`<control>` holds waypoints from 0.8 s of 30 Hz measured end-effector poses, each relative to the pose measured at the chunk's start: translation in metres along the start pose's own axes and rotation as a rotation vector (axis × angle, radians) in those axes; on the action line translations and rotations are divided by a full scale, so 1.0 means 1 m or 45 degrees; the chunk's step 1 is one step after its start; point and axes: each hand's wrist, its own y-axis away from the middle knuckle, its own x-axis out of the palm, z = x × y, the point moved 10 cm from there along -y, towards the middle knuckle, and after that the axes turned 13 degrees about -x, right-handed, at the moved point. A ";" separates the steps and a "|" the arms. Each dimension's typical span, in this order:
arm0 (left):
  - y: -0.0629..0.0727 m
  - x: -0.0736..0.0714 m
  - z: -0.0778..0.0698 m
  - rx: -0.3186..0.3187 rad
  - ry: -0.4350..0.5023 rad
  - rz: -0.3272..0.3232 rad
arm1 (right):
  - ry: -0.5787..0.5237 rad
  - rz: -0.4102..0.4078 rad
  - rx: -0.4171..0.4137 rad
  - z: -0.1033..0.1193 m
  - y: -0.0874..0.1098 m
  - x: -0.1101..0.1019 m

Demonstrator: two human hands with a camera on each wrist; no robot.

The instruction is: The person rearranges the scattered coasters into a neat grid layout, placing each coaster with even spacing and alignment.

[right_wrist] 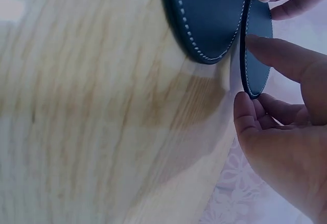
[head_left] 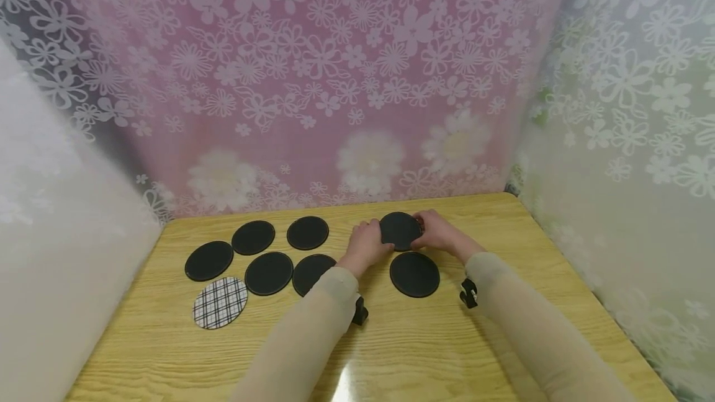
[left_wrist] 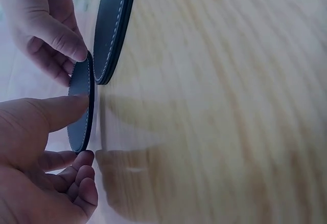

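Both hands hold one round black coaster (head_left: 400,232) with light edge stitching, toward the far side of the wooden table. On its left edge, my left hand (head_left: 367,244) grips with the thumb on the upper face and fingers at the rim. The opposite edge is pinched by my right hand (head_left: 440,233). Both wrist views show the held coaster (left_wrist: 79,116) raised a little off the tabletop. Just nearer to me lies another black coaster (head_left: 414,275), flat on the wood; in the right wrist view this coaster (right_wrist: 209,19) looms large beside the held one.
Several more black coasters (head_left: 269,273) lie in two rows on the left, one coaster (head_left: 311,273) partly covered by my left forearm. A plaid coaster (head_left: 220,303) lies at the near left. Floral curtains (head_left: 357,79) surround the wooden table (head_left: 391,352).
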 end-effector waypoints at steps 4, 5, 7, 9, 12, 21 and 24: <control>-0.002 0.004 -0.004 0.031 -0.031 -0.010 | 0.001 0.014 0.001 -0.005 0.003 0.000; -0.002 0.005 -0.005 0.039 -0.042 -0.013 | 0.004 0.017 -0.001 -0.005 0.004 0.000; -0.003 0.006 -0.007 0.050 -0.060 -0.015 | 0.016 0.022 -0.008 -0.006 0.006 -0.001; -0.002 0.006 -0.009 0.055 -0.065 -0.012 | 0.026 0.024 -0.022 -0.006 0.006 -0.003; -0.001 0.006 -0.011 0.063 -0.070 -0.006 | 0.024 0.033 -0.042 -0.006 0.007 -0.004; -0.001 0.010 -0.010 0.039 -0.057 0.026 | -0.036 0.066 -0.008 -0.008 0.009 -0.004; -0.001 0.009 -0.010 0.043 -0.053 0.033 | -0.033 0.082 -0.001 -0.009 0.010 -0.003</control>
